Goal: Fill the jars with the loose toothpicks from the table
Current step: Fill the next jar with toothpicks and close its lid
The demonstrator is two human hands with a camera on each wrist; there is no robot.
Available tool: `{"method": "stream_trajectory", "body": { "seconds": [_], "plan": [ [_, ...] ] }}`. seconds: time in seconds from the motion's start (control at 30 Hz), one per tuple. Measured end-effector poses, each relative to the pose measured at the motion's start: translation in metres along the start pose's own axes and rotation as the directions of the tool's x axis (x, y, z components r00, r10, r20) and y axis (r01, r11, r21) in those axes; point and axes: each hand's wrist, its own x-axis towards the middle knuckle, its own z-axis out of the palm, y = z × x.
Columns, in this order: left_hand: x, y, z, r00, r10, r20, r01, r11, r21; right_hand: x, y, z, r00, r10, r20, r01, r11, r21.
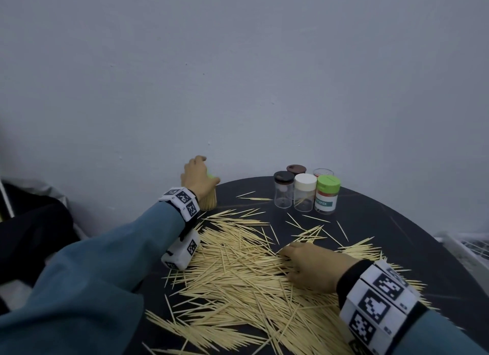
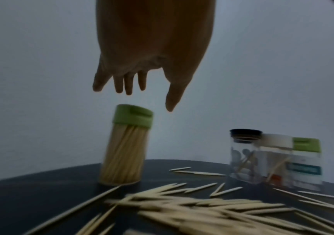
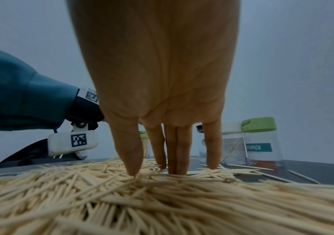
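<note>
Hovering just above the full jar [image 2: 124, 147] near the table's [image 1: 383, 222] far left edge, your left hand [image 2: 142, 52] has fingers spread and holds nothing. Your right hand [image 3: 162, 79] presses straight fingers onto the loose toothpicks [image 1: 238, 275], gripping none. The other jars [image 1: 304, 193] stand grouped at the back.

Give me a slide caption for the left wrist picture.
Left hand open above a full green-lidded jar, toothpicks strewn over the dark table.
</note>
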Motion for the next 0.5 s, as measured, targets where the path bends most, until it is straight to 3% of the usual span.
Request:
{"method": "stream_trajectory", "body": {
  "seconds": [0.07,0.17,0.33,0.5],
  "plan": [
    [-0.001,0.023,0.002,0.991,0.136,-0.014,-0.137,0.991,-0.016,0.000,0.000,-0.001,1.000,-0.005,-0.006,0.005,1.000,0.000],
    [-0.004,0.061,0.013,0.959,0.262,0.109,-0.250,0.962,-0.111,0.000,0.001,-0.001,1.000,-0.010,-0.006,0.011,1.000,0.004],
    [-0.006,0.101,0.049,0.916,0.231,0.330,-0.197,0.971,-0.132,0.001,0.003,-0.001,1.000,-0.020,-0.003,0.020,1.000,-0.002],
    [-0.006,0.111,0.071,0.865,0.182,0.467,-0.168,0.983,-0.071,0.001,0.005,0.000,1.000,-0.030,-0.007,0.030,1.000,-0.001]
  ]
}}
